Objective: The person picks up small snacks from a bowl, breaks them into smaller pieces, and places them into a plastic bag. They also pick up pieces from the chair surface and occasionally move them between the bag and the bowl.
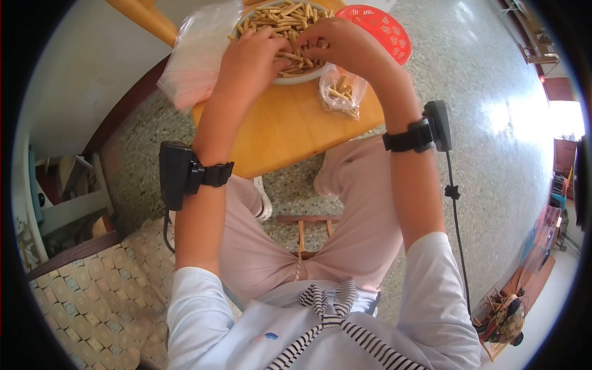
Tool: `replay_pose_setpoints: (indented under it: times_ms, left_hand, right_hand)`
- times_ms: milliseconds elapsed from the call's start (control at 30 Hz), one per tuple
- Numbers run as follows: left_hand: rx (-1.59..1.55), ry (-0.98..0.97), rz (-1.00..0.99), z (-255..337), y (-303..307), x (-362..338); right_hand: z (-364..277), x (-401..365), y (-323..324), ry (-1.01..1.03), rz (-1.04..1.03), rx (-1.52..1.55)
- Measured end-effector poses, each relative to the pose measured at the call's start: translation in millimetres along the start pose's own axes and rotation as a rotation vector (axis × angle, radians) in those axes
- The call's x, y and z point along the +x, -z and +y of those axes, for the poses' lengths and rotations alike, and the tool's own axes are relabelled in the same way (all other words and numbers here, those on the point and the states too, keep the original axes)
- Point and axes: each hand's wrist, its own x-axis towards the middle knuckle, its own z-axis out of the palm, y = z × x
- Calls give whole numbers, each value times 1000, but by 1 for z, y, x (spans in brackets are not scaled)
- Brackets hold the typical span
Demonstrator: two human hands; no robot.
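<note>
Over the bowl [290, 79] at the counter's [290, 129] twelve o'clock edge, the left hand [253, 55] bunches shut on sticks [277, 15] and the right hand [342, 43] pinches a few, with the small bag [342, 89] at the bowl's five o'clock, handy beneath that wrist.

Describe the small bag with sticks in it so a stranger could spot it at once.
Start at the wooden table and the white bowl of snack sticks on it. Against the bowl's near rim, under the right hand, sits a small clear bag. Unlike the flat pile of bags at the table's left edge, it holds sticks.
</note>
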Motion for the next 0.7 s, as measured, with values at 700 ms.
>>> replay_pose_setpoints:
  times_ms: [700]
  left_hand:
    - [-381, 103, 180, 14, 15, 13]
  right_hand:
    - [-38, 5, 39, 59, 131, 240]
